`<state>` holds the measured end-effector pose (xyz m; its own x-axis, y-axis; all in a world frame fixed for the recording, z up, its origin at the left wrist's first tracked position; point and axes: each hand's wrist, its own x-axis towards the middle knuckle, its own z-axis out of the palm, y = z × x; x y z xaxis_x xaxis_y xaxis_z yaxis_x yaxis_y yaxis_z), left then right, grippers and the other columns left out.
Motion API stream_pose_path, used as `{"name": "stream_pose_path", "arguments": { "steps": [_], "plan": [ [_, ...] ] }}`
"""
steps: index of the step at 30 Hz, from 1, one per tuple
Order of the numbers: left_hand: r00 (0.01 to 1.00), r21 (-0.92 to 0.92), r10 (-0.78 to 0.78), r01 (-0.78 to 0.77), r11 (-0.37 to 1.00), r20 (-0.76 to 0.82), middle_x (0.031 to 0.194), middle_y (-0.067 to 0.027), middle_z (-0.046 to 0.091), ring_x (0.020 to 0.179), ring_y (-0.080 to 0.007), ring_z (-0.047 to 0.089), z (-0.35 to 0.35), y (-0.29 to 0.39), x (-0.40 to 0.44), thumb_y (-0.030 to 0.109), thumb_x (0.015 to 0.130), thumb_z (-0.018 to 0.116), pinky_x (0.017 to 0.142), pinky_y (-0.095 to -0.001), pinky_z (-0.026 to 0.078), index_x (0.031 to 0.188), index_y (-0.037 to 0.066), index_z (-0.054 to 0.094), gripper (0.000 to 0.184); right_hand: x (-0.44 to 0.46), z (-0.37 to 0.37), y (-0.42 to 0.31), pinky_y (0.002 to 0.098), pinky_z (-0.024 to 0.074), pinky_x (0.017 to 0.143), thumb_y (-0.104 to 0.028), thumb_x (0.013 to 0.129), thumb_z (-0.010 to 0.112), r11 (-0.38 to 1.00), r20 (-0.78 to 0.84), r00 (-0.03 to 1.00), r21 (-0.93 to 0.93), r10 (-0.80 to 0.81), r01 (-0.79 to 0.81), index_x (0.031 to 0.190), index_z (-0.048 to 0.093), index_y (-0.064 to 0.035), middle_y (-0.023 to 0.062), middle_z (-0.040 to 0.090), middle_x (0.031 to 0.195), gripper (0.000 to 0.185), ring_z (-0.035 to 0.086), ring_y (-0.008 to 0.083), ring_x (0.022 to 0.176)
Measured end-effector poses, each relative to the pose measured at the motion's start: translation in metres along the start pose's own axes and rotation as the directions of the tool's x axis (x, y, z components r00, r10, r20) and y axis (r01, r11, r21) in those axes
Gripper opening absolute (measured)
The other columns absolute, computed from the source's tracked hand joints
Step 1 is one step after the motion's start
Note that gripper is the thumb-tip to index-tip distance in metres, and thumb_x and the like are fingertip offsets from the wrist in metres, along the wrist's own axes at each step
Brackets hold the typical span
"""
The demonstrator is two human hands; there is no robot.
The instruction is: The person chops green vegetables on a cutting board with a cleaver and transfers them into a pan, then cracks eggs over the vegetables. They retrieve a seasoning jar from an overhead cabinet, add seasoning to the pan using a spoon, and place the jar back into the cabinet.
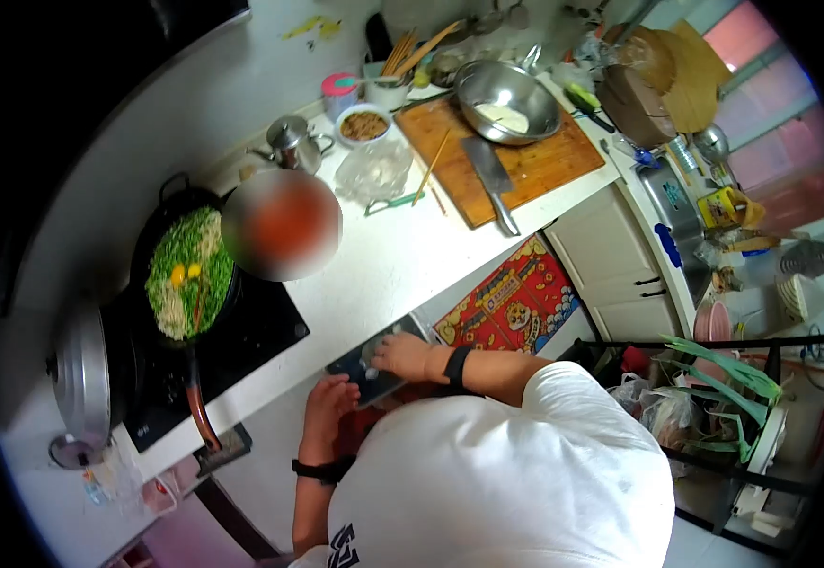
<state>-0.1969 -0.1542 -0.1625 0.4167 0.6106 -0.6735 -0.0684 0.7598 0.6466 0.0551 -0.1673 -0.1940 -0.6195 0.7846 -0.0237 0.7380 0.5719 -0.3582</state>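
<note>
Just below the counter's front edge, my right hand (402, 357) reaches over a dark, glossy panel or drawer (380, 381) with bent fingers, beside small pale shapes too unclear to name. Whatever its fingertips grip is hidden. My left hand (331, 398) is at the panel's left end, fingers apart and slightly curled, nothing seen in it. Both wrists wear black bands. On the cooktop, left of my hands, a black pan (140, 275) holds chopped greens (173, 251), pale shreds and two egg yolks (186, 274), with a chopstick-like stick lying in it.
A blurred round red patch (289, 227) covers something beside the pan. Along the counter (374, 275) stand a metal pot (293, 144), a bowl of brown food (363, 125) and a plastic bag (374, 170). A cleaver (489, 175) and steel bowl (506, 99) rest on the cutting board (563, 175).
</note>
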Motion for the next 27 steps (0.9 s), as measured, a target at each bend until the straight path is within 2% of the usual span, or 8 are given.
{"name": "stream_pose_path", "arguments": {
  "steps": [7,10,12,14,17,19,23,27],
  "plan": [
    [0.994,0.134,-0.005,0.02,0.991,-0.113,0.084,-0.0083,0.063,0.069,-0.0166,0.062,0.011,-0.013,0.022,0.008,0.084,0.061,0.059,-0.0274,0.052,0.108,0.002,0.055,0.026,0.001,-0.011,0.01,0.0463,0.0501,0.069,-0.015,0.079,0.056,0.952,-0.092,0.984,0.283,0.149,-0.118,0.085,0.058,-0.0033,0.018,0.062,0.079,0.013,0.062,0.038,0.08],
    [0.973,0.254,0.026,0.035,0.967,-0.231,0.074,-0.0061,0.06,0.056,-0.0156,0.057,0.031,-0.014,0.037,0.002,0.08,0.06,0.048,-0.0259,0.047,0.103,0.002,0.055,0.023,0.0,-0.012,0.016,0.0457,0.0498,0.072,-0.016,0.079,0.056,0.933,0.004,0.995,0.348,0.096,-0.091,0.09,0.059,-0.006,0.0142,0.064,0.083,0.015,0.062,0.0375,0.082],
    [0.946,0.439,0.114,0.033,0.898,-0.304,0.086,-0.0081,0.061,0.062,-0.0157,0.057,0.04,-0.022,0.046,-0.001,0.077,0.059,0.051,-0.025,0.047,0.11,0.002,0.053,0.034,-0.006,-0.016,0.025,0.0455,0.0498,0.072,-0.017,0.079,0.057,0.928,-0.054,0.998,0.372,0.038,-0.015,0.088,0.06,-0.0054,0.0148,0.064,0.083,0.015,0.062,0.0379,0.082],
    [0.984,0.395,0.077,-0.007,0.919,-0.163,0.119,-0.0113,0.053,0.083,-0.0182,0.059,0.049,-0.028,0.051,-0.002,0.073,0.062,0.058,-0.0259,0.049,0.133,0.008,0.042,0.064,-0.009,-0.033,0.035,0.0452,0.0497,0.071,-0.017,0.078,0.057,0.918,-0.11,0.994,0.39,-0.027,0.068,0.087,0.06,-0.0049,0.0154,0.064,0.083,0.016,0.062,0.0383,0.082],
    [0.966,0.387,0.054,0.049,0.921,-0.252,0.119,-0.0129,0.055,0.085,-0.0195,0.06,0.079,-0.024,0.053,-0.005,0.074,0.06,0.061,-0.0274,0.053,0.134,0.008,0.042,0.064,-0.017,-0.063,0.057,0.0448,0.0483,0.068,-0.018,0.077,0.058,0.92,0.082,0.996,0.393,-0.031,-0.004,0.083,0.06,-0.0053,0.0143,0.063,0.079,0.014,0.061,0.0369,0.078],
    [0.947,0.158,-0.071,0.126,0.979,-0.315,0.118,-0.0148,0.056,0.089,-0.0212,0.061,0.09,-0.021,0.056,-0.006,0.074,0.06,0.065,-0.0289,0.056,0.133,0.008,0.043,0.063,-0.022,-0.068,0.079,0.0451,0.0477,0.065,-0.014,0.075,0.059,0.822,-0.017,1.0,0.57,0.002,0.008,0.079,0.061,-0.0079,0.0133,0.065,0.082,0.008,0.062,0.0348,0.074],
    [0.928,0.223,-0.018,0.108,0.969,-0.372,0.122,-0.0162,0.055,0.101,-0.0239,0.06,0.085,-0.041,0.069,-0.007,0.075,0.053,0.068,-0.0314,0.057,0.13,0.007,0.045,0.058,-0.032,-0.095,0.132,0.0445,0.0461,0.063,-0.013,0.078,0.058,0.793,-0.185,0.964,0.608,0.19,-0.04,0.081,0.06,-0.0089,0.0132,0.064,0.08,0.006,0.061,0.0339,0.073],
    [0.962,0.161,0.009,0.036,0.986,-0.273,0.129,-0.0113,0.051,0.105,-0.0221,0.057,0.101,-0.033,0.058,-0.005,0.075,0.055,0.07,-0.0293,0.051,0.131,0.011,0.046,0.058,-0.045,-0.138,0.202,0.0407,0.047,0.062,-0.009,0.081,0.058,0.81,-0.511,0.769,0.586,0.385,-0.017,0.083,0.06,-0.0069,0.0142,0.063,0.078,0.003,0.061,0.0327,0.072]
  ]
}}
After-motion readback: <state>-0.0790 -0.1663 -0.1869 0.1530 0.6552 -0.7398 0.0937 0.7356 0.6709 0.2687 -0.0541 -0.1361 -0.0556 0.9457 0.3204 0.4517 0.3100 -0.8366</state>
